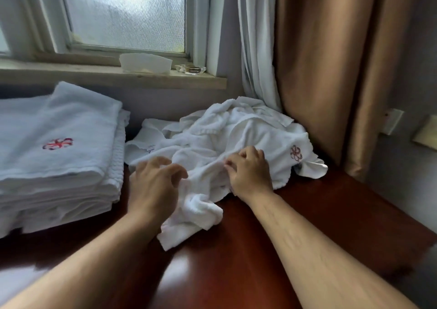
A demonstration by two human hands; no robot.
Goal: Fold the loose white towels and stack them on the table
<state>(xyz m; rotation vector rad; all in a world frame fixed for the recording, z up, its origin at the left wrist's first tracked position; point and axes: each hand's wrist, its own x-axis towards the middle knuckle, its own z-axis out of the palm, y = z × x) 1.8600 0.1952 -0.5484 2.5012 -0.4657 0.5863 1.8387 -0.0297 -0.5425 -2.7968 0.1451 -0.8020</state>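
Found the loose white towels (238, 129) heaped at the back right of the dark red surface (272, 242), up against the brown curtain (319, 72), and trailing one crumpled end toward the near edge. Noted the folded stack (59, 148) well apart on the left, below the windowsill (113, 77). Had the right hand (250, 171) on the heap, with the grip closed to a pinch on a ridge of cloth. Held the left hand (153, 186) just beside it at the heap's near side, half curled and blurred; could not make out cloth in that grip, nor rule it out. Judged the step as singling one towel out of the tangle. Would have done best to hunt for a hem rather than a mid-cloth ridge, take two corners of the same towel, and lift it clear before spreading it on the bare surface in front. Risked otherwise dragging neighbouring towels along or off the right-hand edge.
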